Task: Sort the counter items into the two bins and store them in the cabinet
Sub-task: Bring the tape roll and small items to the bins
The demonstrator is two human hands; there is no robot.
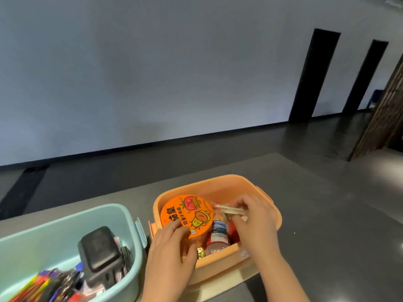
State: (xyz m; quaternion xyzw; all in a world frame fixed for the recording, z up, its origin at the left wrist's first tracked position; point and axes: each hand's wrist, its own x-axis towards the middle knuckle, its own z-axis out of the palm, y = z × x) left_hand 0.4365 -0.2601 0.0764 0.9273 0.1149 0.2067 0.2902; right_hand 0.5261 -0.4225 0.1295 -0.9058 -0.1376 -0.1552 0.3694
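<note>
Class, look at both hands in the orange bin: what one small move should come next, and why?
Probably the right hand should lower and release the thin packet it pinches. It is already inside the orange bin, above the bottle, while the left hand holds the noodle cup aside.

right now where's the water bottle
Head view: the water bottle lies inside the orange bin, right of the noodle cup, between both hands.

Two bins: one orange [229, 182], one blue [72, 216]. One noodle cup [185, 214] and one bottle [218, 234] sit in the orange bin.
</note>
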